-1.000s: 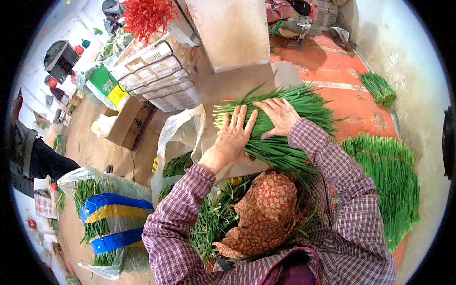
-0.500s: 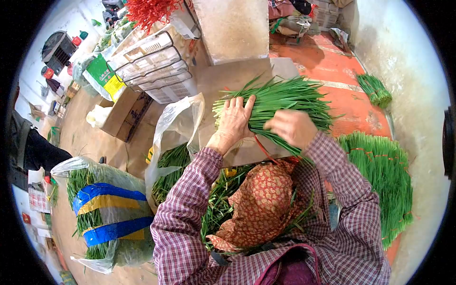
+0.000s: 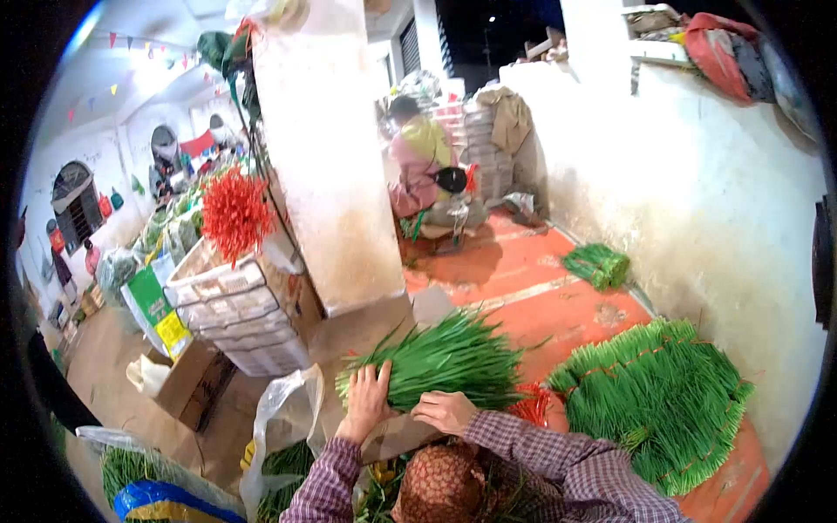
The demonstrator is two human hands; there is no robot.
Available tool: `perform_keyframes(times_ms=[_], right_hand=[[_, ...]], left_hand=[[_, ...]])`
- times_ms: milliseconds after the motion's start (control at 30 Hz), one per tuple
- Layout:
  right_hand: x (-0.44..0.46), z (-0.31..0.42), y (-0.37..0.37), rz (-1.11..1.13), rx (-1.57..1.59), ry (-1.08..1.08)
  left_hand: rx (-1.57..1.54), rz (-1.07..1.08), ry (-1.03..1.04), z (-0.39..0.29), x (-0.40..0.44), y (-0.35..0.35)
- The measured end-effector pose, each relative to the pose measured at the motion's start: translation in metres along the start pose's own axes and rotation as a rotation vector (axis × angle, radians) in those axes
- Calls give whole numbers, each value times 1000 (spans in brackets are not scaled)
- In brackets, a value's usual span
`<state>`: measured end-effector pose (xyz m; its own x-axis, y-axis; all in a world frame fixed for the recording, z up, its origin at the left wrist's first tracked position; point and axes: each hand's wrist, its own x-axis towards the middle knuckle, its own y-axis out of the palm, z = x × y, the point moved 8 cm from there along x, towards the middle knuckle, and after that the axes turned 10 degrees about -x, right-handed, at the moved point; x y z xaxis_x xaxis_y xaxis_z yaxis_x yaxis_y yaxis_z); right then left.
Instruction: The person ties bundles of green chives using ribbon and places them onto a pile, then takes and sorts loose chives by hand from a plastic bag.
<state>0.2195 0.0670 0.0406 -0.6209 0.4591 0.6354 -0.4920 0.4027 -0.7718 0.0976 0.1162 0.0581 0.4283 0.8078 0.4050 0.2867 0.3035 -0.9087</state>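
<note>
A loose bunch of long green chives lies on the brown cardboard surface, leaf tips pointing right. My left hand is wrapped over its left, stem end, pressing it down. At the bunch's near edge my right hand has its fingers curled together; whatever they pinch is hidden. Below my hands is a red floral cloth, with loose greens around it. An open clear plastic bag with greens inside stands left of my left hand. Red ties lie right of my right hand.
Tied chive bundles are packed together on the orange floor at right, with another bundle by the wall. Ahead stand a white pillar, stacked white crates and a cardboard box. A person sits farther back.
The view has tilted up, bringing the pillar, far room and seated person into sight. My right hand has moved from above the leaves to the near edge; my left stays on the stem end.
</note>
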Motion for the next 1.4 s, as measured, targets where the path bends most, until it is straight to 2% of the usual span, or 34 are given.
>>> perform_keyframes(times_ms=[33, 133, 167, 267, 300, 333, 367, 433, 533, 600, 700, 767, 800, 833, 867, 933, 967, 1033, 1200, 1400], right_hand=[[11, -4, -14, 18, 9, 101], [35, -9, -22, -113, -160, 154], [36, -18, -20, -59, -132, 239], [52, -30, -23, -140, -205, 246], [59, -33, -22, -93, -198, 252], [65, -36, -18, -42, -179, 254], [70, -34, -13, -23, -213, 179], [77, -31, -5, -39, -200, 75], [81, -46, 7, -66, 36, -7], [74, -65, 38, 175, 334, 243], [69, -67, 39, 136, 302, 275], [65, -64, 38, 129, 271, 278], [64, -63, 36, 113, 230, 278], [65, -62, 35, 104, 257, 286], [65, -60, 35, 104, 265, 289], [65, -58, 31, 58, 287, 289], [63, -61, 34, 93, 268, 315], [61, -61, 34, 58, 297, 312], [60, -61, 27, -2, 315, 299], [54, -63, 33, -23, 310, 324]], left_hand=[[11, 41, -11, 0, 0, 1], [82, 102, -9, 2, 2, 7], [131, 130, -9, 2, 2, 14], [148, 153, -81, -10, 6, 13], [96, 219, -167, -15, 9, 11], [188, 79, -133, -14, 6, 20], [197, 187, -170, -16, 4, 24], [198, 29, -100, -16, -7, 19], [35, 11, -114, -13, -9, 17], [-38, 36, -118, -9, -15, 19], [-141, 33, -103, -2, -9, 1], [-520, 127, -210, 16, 9, -5], [-462, 31, -256, 25, 22, -20], [-437, -187, -113, 41, 32, -31], [-433, -180, -116, 56, 45, -28], [-328, 61, -397, 96, 65, -2], [-326, 68, -398, 100, 73, 7], [-246, 325, -596, 113, 75, 50], [-238, 294, -638, 111, 72, 83], [-267, 392, -416, 85, 56, 75]])
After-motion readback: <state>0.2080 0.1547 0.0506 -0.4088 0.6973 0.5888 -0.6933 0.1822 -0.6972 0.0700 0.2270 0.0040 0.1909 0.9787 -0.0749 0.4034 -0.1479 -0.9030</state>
